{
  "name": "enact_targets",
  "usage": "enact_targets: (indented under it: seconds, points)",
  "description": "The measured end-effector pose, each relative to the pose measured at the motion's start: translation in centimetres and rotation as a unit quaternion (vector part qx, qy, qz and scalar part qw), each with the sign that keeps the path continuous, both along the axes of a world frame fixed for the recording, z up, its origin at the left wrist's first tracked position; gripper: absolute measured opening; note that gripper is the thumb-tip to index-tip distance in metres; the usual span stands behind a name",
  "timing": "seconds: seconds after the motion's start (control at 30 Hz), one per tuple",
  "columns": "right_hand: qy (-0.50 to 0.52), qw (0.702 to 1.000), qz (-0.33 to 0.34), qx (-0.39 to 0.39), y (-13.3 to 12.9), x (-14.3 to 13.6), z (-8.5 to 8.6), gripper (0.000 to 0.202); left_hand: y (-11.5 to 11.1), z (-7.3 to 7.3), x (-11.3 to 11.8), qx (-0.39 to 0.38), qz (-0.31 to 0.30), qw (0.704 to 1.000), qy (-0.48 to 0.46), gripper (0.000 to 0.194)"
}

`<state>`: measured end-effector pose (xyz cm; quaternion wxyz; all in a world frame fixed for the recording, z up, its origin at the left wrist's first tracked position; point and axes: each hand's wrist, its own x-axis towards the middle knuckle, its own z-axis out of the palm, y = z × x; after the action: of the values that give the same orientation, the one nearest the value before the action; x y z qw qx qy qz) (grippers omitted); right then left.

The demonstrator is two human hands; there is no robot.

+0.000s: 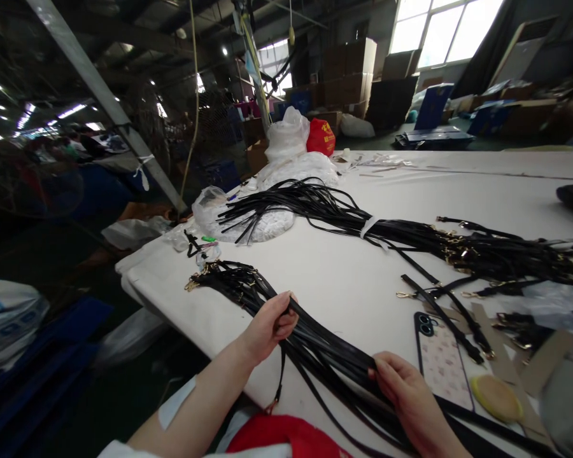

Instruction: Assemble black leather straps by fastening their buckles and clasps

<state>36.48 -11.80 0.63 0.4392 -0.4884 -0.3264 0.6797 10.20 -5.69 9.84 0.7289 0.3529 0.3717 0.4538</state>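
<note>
A bundle of long black straps (325,346) with gold clasps lies diagonally over the near side of the white table. My left hand (273,321) is closed, pinching a strap above the bundle's middle. Closer to me on the right, my right hand (405,391) grips a strap between thumb and fingers; the rest of that hand's hold is hidden. Gold clips (193,280) show at the bundle's far left end. One strap hangs over the table edge with its buckle (271,406) dangling.
A second strap bundle (396,230), tied with a white band, lies behind. A phone (444,359), a round yellow-rimmed object (496,397) and loose straps are at right. Plastic bags (289,143) and a red bag (321,137) stand at the back, beside a metal pole (109,108).
</note>
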Motion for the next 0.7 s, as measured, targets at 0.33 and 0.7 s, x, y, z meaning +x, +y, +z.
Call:
enact_targets:
  seconds: [0.33,0.7]
  points:
    - [0.051,0.998,-0.024,0.010,-0.3,-0.2,0.6,0.041,0.3,0.0,1.8,-0.021,-0.011,0.999,0.024,0.043]
    - [0.034,0.999,-0.035,-0.008,-0.4,0.0,0.0,0.041,1.7,1.0,1.2,-0.091,0.055,0.982,-0.157,0.035]
